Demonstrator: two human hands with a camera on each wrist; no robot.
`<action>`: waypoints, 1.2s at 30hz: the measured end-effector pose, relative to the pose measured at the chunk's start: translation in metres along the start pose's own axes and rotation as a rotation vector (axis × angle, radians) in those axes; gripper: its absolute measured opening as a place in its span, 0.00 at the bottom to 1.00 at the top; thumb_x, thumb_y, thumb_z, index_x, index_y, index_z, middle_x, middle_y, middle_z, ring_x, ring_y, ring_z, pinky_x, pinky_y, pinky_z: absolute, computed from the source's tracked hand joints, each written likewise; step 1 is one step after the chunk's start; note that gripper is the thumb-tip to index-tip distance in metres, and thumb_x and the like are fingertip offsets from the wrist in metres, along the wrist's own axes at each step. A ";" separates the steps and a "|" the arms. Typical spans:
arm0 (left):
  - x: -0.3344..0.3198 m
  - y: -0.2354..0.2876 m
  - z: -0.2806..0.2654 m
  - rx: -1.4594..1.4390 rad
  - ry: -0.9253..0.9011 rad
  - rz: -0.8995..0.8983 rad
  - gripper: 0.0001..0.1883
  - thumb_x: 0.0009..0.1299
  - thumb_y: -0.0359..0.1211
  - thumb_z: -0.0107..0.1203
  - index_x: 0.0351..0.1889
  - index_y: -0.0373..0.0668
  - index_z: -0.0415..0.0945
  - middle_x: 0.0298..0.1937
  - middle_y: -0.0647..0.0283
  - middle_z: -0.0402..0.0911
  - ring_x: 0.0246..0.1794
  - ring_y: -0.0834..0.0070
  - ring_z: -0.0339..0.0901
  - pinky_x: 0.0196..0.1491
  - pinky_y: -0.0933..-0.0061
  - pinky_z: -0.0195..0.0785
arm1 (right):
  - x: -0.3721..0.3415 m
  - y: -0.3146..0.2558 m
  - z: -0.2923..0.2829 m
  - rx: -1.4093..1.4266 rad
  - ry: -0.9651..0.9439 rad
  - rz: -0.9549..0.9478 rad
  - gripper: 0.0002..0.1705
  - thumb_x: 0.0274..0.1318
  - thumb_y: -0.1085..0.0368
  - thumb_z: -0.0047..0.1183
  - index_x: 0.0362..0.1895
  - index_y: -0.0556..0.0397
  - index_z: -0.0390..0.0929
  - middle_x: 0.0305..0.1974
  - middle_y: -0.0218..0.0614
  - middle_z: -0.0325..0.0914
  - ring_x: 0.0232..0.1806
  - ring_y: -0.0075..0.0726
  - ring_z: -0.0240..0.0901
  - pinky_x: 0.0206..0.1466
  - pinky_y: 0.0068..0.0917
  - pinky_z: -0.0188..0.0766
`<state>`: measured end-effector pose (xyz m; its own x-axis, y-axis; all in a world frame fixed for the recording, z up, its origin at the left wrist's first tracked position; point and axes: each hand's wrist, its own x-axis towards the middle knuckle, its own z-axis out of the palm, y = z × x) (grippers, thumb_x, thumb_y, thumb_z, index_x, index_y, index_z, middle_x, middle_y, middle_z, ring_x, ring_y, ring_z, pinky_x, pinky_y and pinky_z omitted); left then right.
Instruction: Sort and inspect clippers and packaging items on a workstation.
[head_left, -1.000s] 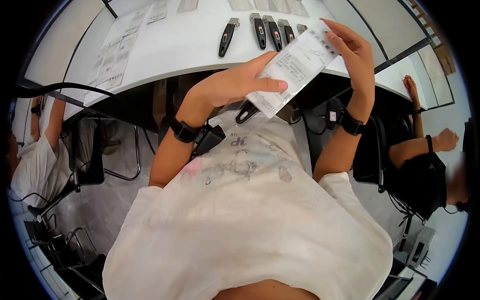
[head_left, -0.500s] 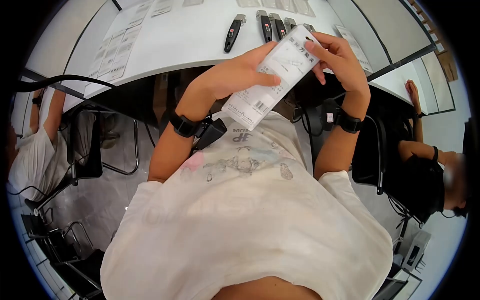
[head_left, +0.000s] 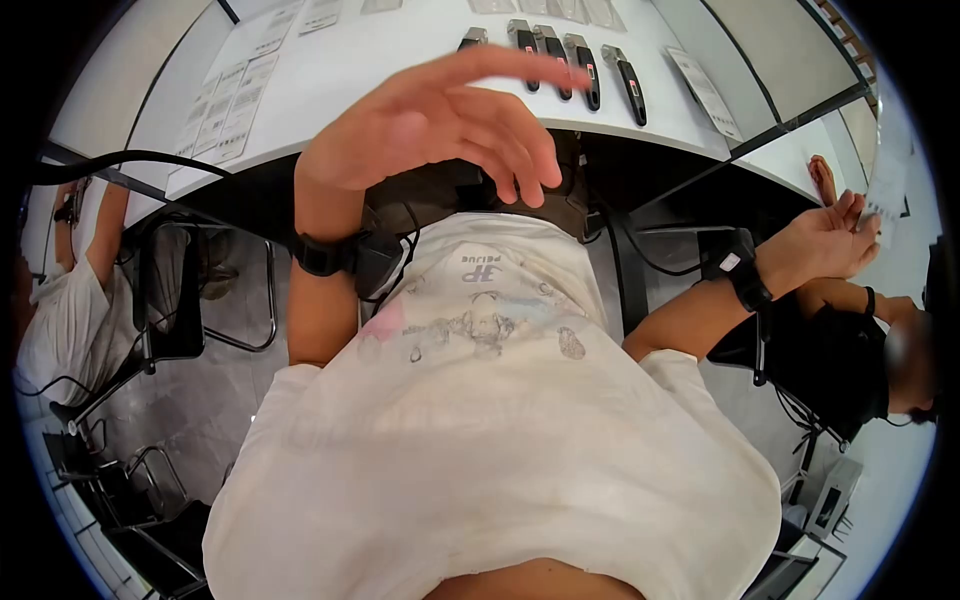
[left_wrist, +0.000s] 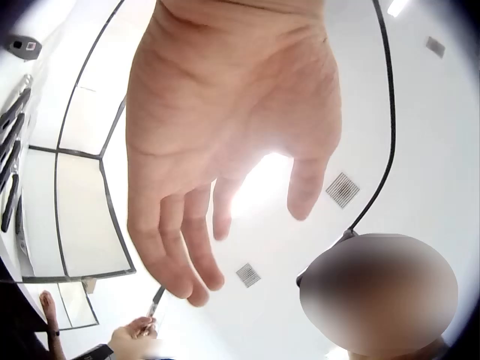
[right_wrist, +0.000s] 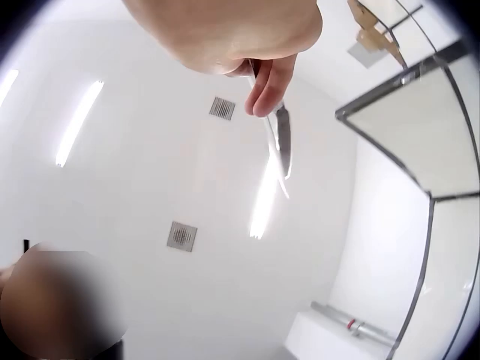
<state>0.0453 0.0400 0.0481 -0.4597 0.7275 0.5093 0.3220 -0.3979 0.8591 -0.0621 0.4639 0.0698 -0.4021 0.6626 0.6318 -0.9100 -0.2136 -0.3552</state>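
My left hand [head_left: 430,125] hangs over the table's front edge with its fingers apart and loosely bent, holding nothing. Its bare palm [left_wrist: 232,105] fills the upper part of the left wrist view. Out at the far right, my right hand [head_left: 825,240] pinches the end of a flat, printed clear package [head_left: 890,165]. Seen edge-on in the right wrist view, the package [right_wrist: 283,146] shows a dark, slim tool inside, between bent fingers [right_wrist: 271,88]. On the table beyond my left hand lie several black-handled tools [head_left: 625,85] with silver heads, side by side.
Printed packages [head_left: 240,110] lie on the left of the white table [head_left: 330,95], and another package [head_left: 703,92] leans near the right partition [head_left: 725,50]. A person in black [head_left: 840,340] sits to the right, close to my right hand; another person [head_left: 75,310] sits at left.
Both hands held the package over the table edge before. My left hand has let go and moved left; my right hand has swung far right with the package.
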 end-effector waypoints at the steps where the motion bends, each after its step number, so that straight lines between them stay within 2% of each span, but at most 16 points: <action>1: 0.000 0.004 0.005 0.189 0.050 -0.148 0.58 0.67 0.71 0.50 0.73 0.23 0.54 0.50 0.41 0.80 0.46 0.54 0.84 0.45 0.60 0.79 | -0.003 -0.001 0.001 -0.155 0.132 -0.068 0.16 0.65 0.74 0.47 0.47 0.64 0.52 0.33 0.59 0.75 0.30 0.59 0.80 0.36 0.48 0.87; 2: 0.002 0.002 0.009 0.178 0.083 -0.137 0.56 0.66 0.70 0.54 0.70 0.23 0.60 0.46 0.45 0.82 0.44 0.57 0.84 0.45 0.62 0.79 | 0.005 0.009 -0.012 -0.109 0.193 -0.065 0.18 0.62 0.76 0.45 0.47 0.66 0.49 0.33 0.62 0.73 0.29 0.68 0.80 0.36 0.54 0.89; 8: 0.004 -0.003 0.010 0.081 0.063 -0.123 0.51 0.67 0.65 0.56 0.67 0.24 0.64 0.46 0.48 0.82 0.45 0.61 0.84 0.44 0.66 0.79 | 0.047 0.113 -0.147 -0.153 0.315 0.020 0.22 0.59 0.79 0.44 0.53 0.68 0.48 0.43 0.70 0.67 0.30 0.66 0.80 0.34 0.50 0.90; 13: 0.006 -0.006 0.006 0.099 0.057 -0.122 0.49 0.68 0.65 0.57 0.65 0.24 0.67 0.45 0.49 0.82 0.45 0.62 0.84 0.44 0.65 0.79 | 0.028 0.138 -0.154 -0.122 0.465 0.144 0.32 0.58 0.84 0.43 0.61 0.66 0.40 0.48 0.69 0.63 0.29 0.71 0.80 0.36 0.58 0.91; 16: 0.005 -0.008 0.004 0.091 0.058 -0.110 0.48 0.69 0.64 0.56 0.65 0.24 0.66 0.46 0.49 0.82 0.45 0.62 0.84 0.45 0.64 0.79 | 0.025 0.151 -0.159 -0.244 0.519 0.194 0.27 0.59 0.83 0.44 0.58 0.71 0.46 0.48 0.72 0.65 0.30 0.70 0.80 0.38 0.58 0.91; 18: 0.004 -0.010 0.004 0.062 0.027 -0.068 0.47 0.70 0.62 0.55 0.66 0.24 0.65 0.47 0.48 0.81 0.46 0.62 0.84 0.46 0.63 0.80 | 0.025 0.161 -0.172 -0.207 0.202 0.366 0.20 0.64 0.78 0.47 0.55 0.75 0.56 0.50 0.73 0.67 0.36 0.68 0.81 0.45 0.56 0.91; 19: 0.004 -0.010 0.004 0.064 0.031 -0.067 0.47 0.70 0.62 0.55 0.66 0.24 0.65 0.47 0.48 0.81 0.46 0.62 0.84 0.46 0.63 0.80 | 0.021 0.164 -0.174 -0.185 0.054 0.453 0.23 0.68 0.67 0.52 0.56 0.77 0.64 0.51 0.68 0.72 0.43 0.62 0.81 0.48 0.50 0.89; 21: 0.005 -0.009 0.003 0.038 -0.003 -0.058 0.46 0.72 0.61 0.54 0.66 0.23 0.64 0.47 0.48 0.81 0.46 0.62 0.84 0.47 0.62 0.80 | 0.019 0.160 -0.173 -0.560 -0.028 0.861 0.37 0.68 0.54 0.56 0.64 0.75 0.62 0.53 0.61 0.74 0.47 0.60 0.80 0.47 0.45 0.86; 22: 0.006 -0.011 0.001 0.034 -0.020 -0.046 0.45 0.72 0.61 0.54 0.65 0.22 0.64 0.47 0.47 0.80 0.45 0.62 0.84 0.47 0.61 0.80 | 0.009 0.157 -0.144 -0.938 0.152 0.843 0.36 0.63 0.48 0.59 0.58 0.72 0.74 0.46 0.54 0.80 0.42 0.54 0.82 0.47 0.44 0.84; 23: 0.006 -0.011 0.002 0.036 -0.014 -0.044 0.45 0.72 0.61 0.54 0.65 0.22 0.64 0.47 0.47 0.80 0.45 0.62 0.84 0.47 0.61 0.80 | 0.013 0.163 -0.148 -0.938 0.146 0.844 0.36 0.63 0.48 0.59 0.58 0.72 0.74 0.46 0.54 0.80 0.42 0.54 0.82 0.47 0.44 0.84; 26: 0.004 -0.011 0.004 0.048 0.024 -0.028 0.44 0.72 0.59 0.55 0.64 0.22 0.65 0.47 0.47 0.80 0.45 0.62 0.83 0.47 0.62 0.80 | 0.031 0.168 -0.157 -1.597 -0.309 0.360 0.18 0.54 0.57 0.57 0.35 0.60 0.88 0.26 0.43 0.85 0.30 0.48 0.84 0.44 0.38 0.80; 27: 0.004 -0.011 0.005 0.046 0.024 -0.026 0.44 0.72 0.59 0.55 0.64 0.22 0.65 0.47 0.47 0.80 0.45 0.62 0.83 0.47 0.62 0.80 | 0.024 0.155 -0.135 -1.585 -0.337 0.028 0.17 0.52 0.57 0.57 0.35 0.57 0.88 0.25 0.44 0.85 0.31 0.49 0.84 0.42 0.37 0.78; 29: 0.004 -0.010 0.004 0.048 0.030 -0.031 0.44 0.72 0.59 0.55 0.64 0.22 0.66 0.46 0.47 0.81 0.45 0.62 0.84 0.47 0.62 0.80 | -0.002 0.121 -0.068 -1.377 -0.297 -0.096 0.16 0.53 0.57 0.59 0.35 0.58 0.88 0.26 0.43 0.85 0.31 0.49 0.83 0.43 0.39 0.78; 31: 0.005 -0.012 0.004 0.046 0.016 -0.025 0.44 0.72 0.59 0.55 0.64 0.22 0.66 0.46 0.47 0.81 0.45 0.62 0.84 0.46 0.62 0.80 | -0.015 0.115 -0.040 -1.316 -0.477 -0.131 0.18 0.51 0.56 0.64 0.38 0.59 0.87 0.30 0.44 0.86 0.34 0.48 0.83 0.47 0.39 0.77; 33: 0.005 -0.010 0.004 0.046 0.006 -0.020 0.44 0.71 0.59 0.56 0.64 0.22 0.66 0.46 0.47 0.81 0.44 0.62 0.84 0.46 0.62 0.80 | -0.018 0.138 -0.045 -1.341 -0.806 -0.509 0.30 0.48 0.52 0.71 0.55 0.50 0.83 0.52 0.49 0.82 0.55 0.49 0.77 0.61 0.43 0.71; 36: 0.004 -0.008 0.008 0.037 0.038 -0.035 0.44 0.71 0.59 0.56 0.64 0.23 0.67 0.47 0.47 0.81 0.44 0.61 0.84 0.45 0.64 0.79 | -0.039 0.161 -0.056 -1.519 -0.876 -0.463 0.31 0.50 0.54 0.70 0.59 0.47 0.82 0.58 0.47 0.79 0.62 0.51 0.72 0.65 0.48 0.68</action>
<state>0.0478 0.0504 0.0424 -0.5023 0.7184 0.4813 0.3356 -0.3510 0.8742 -0.1870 0.4445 -0.0505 -0.5578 -0.1640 0.8136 -0.2798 0.9601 0.0017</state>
